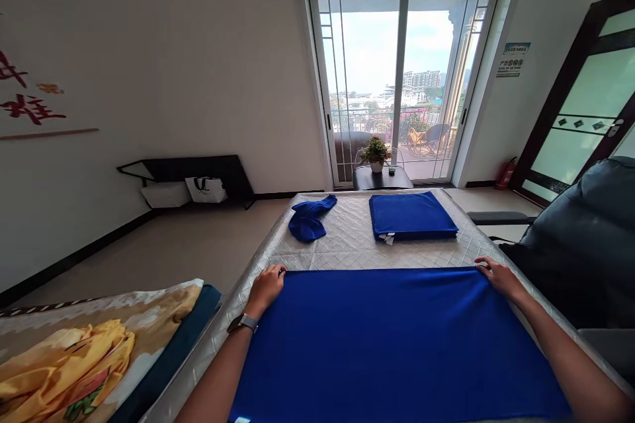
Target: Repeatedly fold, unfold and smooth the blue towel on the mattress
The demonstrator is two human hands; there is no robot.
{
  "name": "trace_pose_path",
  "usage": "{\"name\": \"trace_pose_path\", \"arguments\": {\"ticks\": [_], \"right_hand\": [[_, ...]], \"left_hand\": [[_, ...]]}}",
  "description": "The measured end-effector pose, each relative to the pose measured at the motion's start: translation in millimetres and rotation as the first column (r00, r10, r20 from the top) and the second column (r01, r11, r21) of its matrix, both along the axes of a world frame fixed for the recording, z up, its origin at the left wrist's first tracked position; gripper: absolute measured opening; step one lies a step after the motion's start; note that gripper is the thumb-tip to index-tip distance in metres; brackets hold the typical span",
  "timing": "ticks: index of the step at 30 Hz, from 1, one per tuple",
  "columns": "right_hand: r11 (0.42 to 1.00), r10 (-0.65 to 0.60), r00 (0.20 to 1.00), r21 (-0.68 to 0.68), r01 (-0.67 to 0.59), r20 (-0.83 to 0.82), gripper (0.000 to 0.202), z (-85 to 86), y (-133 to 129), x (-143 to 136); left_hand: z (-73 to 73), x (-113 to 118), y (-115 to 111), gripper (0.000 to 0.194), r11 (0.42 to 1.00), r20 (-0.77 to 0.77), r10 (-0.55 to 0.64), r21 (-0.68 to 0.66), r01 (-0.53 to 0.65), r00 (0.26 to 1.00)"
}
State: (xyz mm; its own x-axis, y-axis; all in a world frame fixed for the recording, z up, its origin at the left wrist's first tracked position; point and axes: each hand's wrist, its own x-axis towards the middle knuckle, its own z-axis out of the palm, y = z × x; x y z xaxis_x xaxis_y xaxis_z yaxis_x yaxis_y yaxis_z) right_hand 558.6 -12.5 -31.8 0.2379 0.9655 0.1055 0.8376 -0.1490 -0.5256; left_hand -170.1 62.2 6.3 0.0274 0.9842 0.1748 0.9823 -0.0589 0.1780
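Note:
A blue cloth lies spread over the near part of a quilted, light-coloured mattress. My left hand, with a watch on its wrist, pinches the far left corner of this cloth. At the far right corner, my right hand grips the edge between thumb and fingers. The far edge runs nearly straight between both hands. Beyond it sits a neatly folded stack of blue cloth with a white tag at its front. A crumpled blue cloth rests at the far left of the mattress.
A bed with yellow patterned fabric stands at the left. A dark armchair is close on the right. Past the mattress, a potted plant stands on a small table before glass sliding doors. A bench lines the left wall.

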Motion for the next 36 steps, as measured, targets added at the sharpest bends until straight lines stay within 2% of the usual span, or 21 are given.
{"name": "trace_pose_path", "arguments": {"ticks": [5, 12, 17, 20, 22, 25, 29, 32, 34, 36], "right_hand": [[0.996, -0.074, 0.997, 0.043, 0.073, 0.028, 0.044, -4.1, -7.8, -13.1], [0.995, -0.081, 0.988, 0.068, 0.073, 0.134, 0.036, -0.5, -15.8, -26.3], [0.990, -0.138, 0.957, 0.048, 0.130, 0.254, 0.041, 11.0, -21.4, -44.6], [0.984, -0.177, 0.927, 0.069, 0.163, 0.332, 0.044, 23.4, -27.7, -64.4], [0.988, -0.155, 0.918, 0.082, 0.134, 0.364, 0.045, 30.6, -30.8, -86.8], [0.998, -0.011, 0.926, 0.062, -0.014, 0.377, 0.047, 35.3, -32.0, -138.8], [0.957, 0.273, 0.899, -0.001, -0.291, 0.343, 0.049, 29.7, -31.2, -226.7], [0.911, 0.402, 0.861, -0.037, -0.412, 0.313, 0.055, 22.6, -32.7, -279.6], [0.898, 0.434, 0.852, -0.058, -0.437, 0.295, 0.060, 19.0, -34.4, -298.8], [0.892, 0.450, 0.850, -0.086, -0.444, 0.273, 0.063, 16.6, -35.5, -302.6]], "left_hand": [[-7.1, 8.1, -12.0, 0.043, 0.995, -0.044, 0.053, 0.085, -0.049, 0.998], [-7.1, 12.2, -15.2, 0.048, 0.986, -0.080, 0.082, 0.151, -0.069, 0.993], [-1.3, 20.6, -22.1, 0.048, 0.969, -0.097, 0.145, 0.217, -0.121, 0.985], [-1.4, 28.7, -35.8, 0.044, 0.972, -0.116, 0.086, 0.227, -0.058, 0.990], [-5.9, 35.5, -45.0, 0.041, 0.980, -0.130, 0.007, 0.200, 0.019, 0.991], [-18.0, 44.4, -53.0, 0.047, 0.990, -0.119, -0.087, 0.098, 0.099, 0.989], [-33.4, 45.9, -52.1, 0.056, 0.996, -0.074, -0.090, 0.002, 0.090, 0.993], [-39.5, 39.2, -49.4, 0.056, 0.996, -0.064, -0.084, -0.005, 0.084, 0.994], [-41.3, 33.9, -48.8, 0.057, 0.998, -0.064, -0.067, -0.010, 0.066, 0.996], [-42.1, 29.9, -49.0, 0.058, 0.999, -0.062, -0.052, -0.012, 0.051, 0.997]]}}
